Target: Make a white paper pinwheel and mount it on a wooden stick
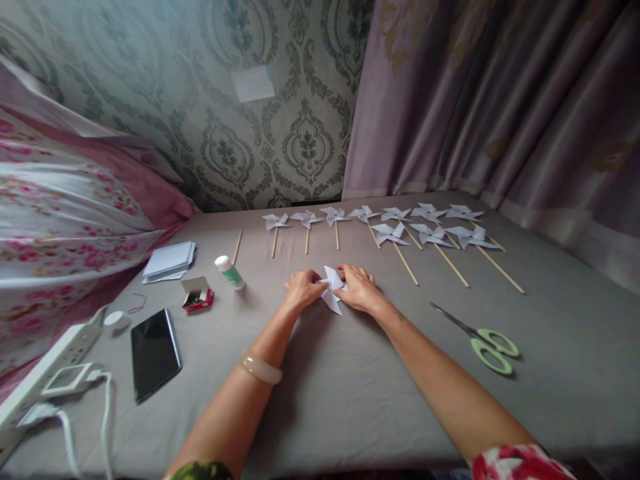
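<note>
A white paper pinwheel [332,299] without a stick lies on the grey cloth between my two hands. My left hand [304,288] grips its left side, thumb on top of the paper. From the other side my right hand [359,288] holds the right part, its fingers curled and partly hiding the paper. Beyond my hands, several finished pinwheels [391,234] on wooden sticks lie in two rows. One bare wooden stick [237,247] rests behind an upright glue stick [230,272] with a white cap and green label.
At the right lie scissors [480,337] with green handles. On the left are stacked white paper [170,261], a small red box [198,298] of metal pieces, a black phone [156,355], and a white power strip [47,373] with cables. A curtain [425,100] hangs behind.
</note>
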{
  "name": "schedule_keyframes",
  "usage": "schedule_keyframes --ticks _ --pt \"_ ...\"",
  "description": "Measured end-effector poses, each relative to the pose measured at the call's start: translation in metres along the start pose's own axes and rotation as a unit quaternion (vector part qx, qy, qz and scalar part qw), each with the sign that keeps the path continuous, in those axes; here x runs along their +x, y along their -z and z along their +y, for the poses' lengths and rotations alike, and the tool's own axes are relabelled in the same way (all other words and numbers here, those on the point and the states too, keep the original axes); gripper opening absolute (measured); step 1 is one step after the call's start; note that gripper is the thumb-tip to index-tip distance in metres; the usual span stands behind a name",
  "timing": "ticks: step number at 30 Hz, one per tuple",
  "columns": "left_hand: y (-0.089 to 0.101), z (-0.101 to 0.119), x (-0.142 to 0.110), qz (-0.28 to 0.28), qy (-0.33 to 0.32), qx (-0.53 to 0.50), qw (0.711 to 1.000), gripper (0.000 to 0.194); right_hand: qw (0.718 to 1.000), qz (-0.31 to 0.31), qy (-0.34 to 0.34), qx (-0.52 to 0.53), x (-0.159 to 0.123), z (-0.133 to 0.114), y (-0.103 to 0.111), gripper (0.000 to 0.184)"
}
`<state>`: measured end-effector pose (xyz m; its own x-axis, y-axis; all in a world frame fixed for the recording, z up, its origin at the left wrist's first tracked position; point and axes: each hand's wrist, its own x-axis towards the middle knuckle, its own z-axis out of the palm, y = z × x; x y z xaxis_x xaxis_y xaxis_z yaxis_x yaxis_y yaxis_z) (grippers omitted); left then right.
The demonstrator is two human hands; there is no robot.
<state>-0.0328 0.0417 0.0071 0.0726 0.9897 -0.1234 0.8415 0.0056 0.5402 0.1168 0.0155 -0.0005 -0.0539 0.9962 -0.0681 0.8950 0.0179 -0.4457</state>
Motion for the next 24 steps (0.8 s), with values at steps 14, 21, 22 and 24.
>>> schedule_keyframes --ticks 14,21,22,24 --pt "-0.019 -0.024 0.002 -0.011 -0.098 -0.306 0.947 0.023 0.996 0.011 0.026 0.085 0.004 0.007 -0.005 0.067" --pt "-0.016 -0.017 -0.005 -0.048 -0.097 -0.399 0.910 0.027 0.988 0.004 0.059 0.146 0.006 0.010 -0.004 0.073" --pt "-0.016 -0.016 -0.006 -0.049 -0.091 -0.410 0.906 0.028 0.986 0.002 0.058 0.155 0.006 0.010 -0.003 0.074" --pt "-0.014 -0.013 -0.009 -0.054 -0.075 -0.437 0.895 0.031 0.983 -0.004 0.052 0.175 0.006 0.010 0.001 0.075"
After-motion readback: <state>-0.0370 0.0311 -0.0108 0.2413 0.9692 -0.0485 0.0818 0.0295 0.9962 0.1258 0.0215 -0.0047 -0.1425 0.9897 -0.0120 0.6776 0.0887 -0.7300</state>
